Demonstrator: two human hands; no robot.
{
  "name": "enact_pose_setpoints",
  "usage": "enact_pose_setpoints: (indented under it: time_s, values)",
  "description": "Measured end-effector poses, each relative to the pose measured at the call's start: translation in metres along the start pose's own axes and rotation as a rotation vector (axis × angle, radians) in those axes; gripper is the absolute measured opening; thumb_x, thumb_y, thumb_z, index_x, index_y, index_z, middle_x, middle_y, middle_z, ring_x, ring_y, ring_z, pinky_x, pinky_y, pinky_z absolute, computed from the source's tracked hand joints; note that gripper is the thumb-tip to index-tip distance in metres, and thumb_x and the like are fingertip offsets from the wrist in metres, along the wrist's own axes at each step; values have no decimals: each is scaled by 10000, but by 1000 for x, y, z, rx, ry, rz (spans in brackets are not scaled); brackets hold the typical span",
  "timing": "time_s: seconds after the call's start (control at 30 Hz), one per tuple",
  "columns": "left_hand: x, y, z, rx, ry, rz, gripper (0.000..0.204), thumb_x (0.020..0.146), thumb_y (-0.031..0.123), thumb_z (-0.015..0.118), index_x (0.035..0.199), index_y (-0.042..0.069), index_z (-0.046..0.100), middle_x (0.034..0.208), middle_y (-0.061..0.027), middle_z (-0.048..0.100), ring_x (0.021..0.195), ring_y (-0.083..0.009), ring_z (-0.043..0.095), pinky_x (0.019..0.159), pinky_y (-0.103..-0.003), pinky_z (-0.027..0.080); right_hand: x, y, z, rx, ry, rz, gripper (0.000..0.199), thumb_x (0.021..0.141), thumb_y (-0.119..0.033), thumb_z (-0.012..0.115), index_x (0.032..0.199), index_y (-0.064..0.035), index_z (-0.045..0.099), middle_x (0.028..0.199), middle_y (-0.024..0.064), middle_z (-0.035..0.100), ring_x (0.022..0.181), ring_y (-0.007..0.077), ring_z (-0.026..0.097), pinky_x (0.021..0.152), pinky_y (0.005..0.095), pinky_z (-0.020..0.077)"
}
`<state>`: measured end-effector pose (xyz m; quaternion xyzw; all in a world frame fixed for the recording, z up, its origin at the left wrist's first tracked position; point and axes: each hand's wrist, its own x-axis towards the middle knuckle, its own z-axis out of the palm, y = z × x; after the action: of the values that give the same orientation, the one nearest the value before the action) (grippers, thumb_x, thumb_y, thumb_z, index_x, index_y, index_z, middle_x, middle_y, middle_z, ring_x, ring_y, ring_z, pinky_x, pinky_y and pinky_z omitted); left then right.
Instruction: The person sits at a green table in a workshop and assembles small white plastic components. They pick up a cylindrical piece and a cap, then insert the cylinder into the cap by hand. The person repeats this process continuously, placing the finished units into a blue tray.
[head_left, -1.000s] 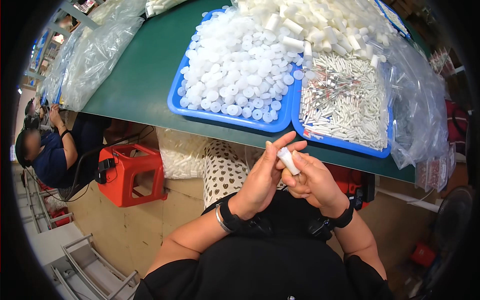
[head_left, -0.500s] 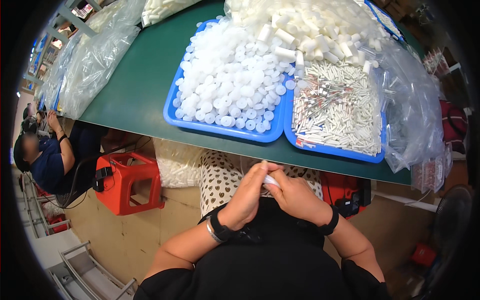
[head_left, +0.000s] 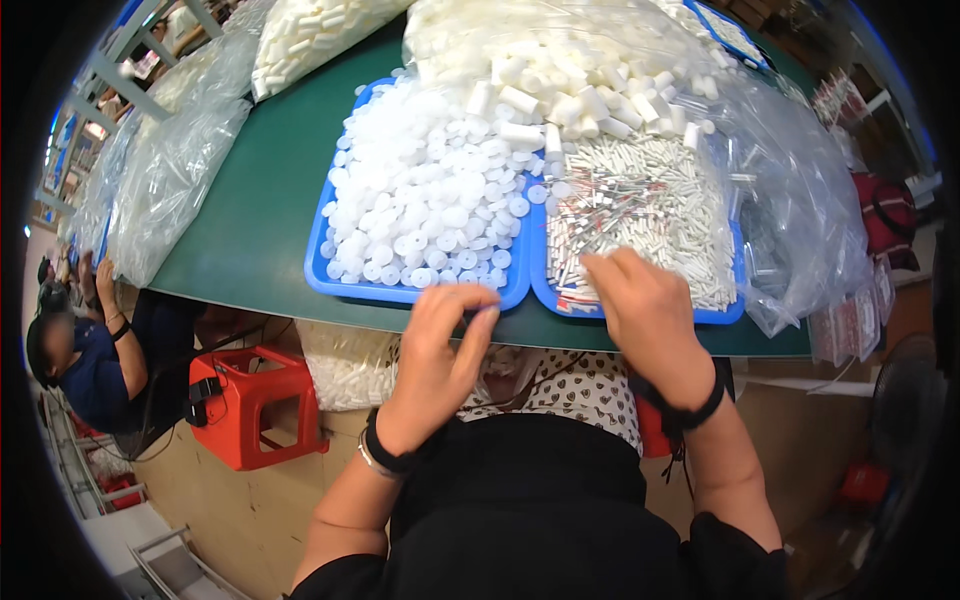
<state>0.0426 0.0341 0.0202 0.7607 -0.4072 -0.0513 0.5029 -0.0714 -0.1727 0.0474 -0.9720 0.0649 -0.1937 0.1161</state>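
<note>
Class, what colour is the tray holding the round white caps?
Blue: the tray shows best in the head view, on the green table.

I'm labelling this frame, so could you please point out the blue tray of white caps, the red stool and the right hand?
blue tray of white caps (head_left: 352,290): head view, front rim.
red stool (head_left: 262,395): head view, seat top.
right hand (head_left: 645,310): head view, back of hand.

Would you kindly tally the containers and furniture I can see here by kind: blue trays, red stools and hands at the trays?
Blue trays: 2, the caps tray and the tubes tray.
Red stools: 1, the red stool.
Hands at the trays: 2, the left hand and the right hand.
Total: 5.
</note>
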Motion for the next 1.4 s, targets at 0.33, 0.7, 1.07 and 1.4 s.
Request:
enact_pose_setpoints:
  time_s: [0.33, 0.7, 1.07, 1.4]
  values:
    - [49, -32, 19, 418, 73, 122, 280, 773, -45, 687, 1040, 36, 666, 1091, -111, 623, 1015, -307, 541, 876, -384, 456, 13, 29, 27, -156, -22, -84, 90, 713, 7, 600, 783, -22, 553, 834, 124, 550, 725, 265, 643, 603, 360, 539]
    - [50, -42, 13, 237, 143, 116, 112, 809, -29, 710, 909, -17, 661, 994, -112, 613, 843, -241, 608, 727, -325, 500, -3, 33, 11, 66, 157, -11, 136, 781, -73, 715, 783, -52, 581, 760, 91, 558, 641, 276, 607, 541, 370, 488]
    - [34, -9, 26, -852, 105, -436, 128, 1004, 159, 575, 1025, 36, 603, 902, -61, 649, 687, -83, 562, 632, -217, 475, -11, 42, 8, 94, 239, 125, 91, 856, -104, 706, 908, -55, 650, 780, 93, 635, 632, 292, 620, 560, 366, 493]
    - [12, 2, 38, -1409, -102, -770, 381, 992, 221, 598, 1274, -31, 547, 1179, -137, 635, 864, -100, 587, 826, -246, 516, -8, 36, 9, 101, 336, 89, 105, 799, -75, 747, 900, -85, 722, 857, 29, 683, 697, 230, 629, 600, 350, 490]
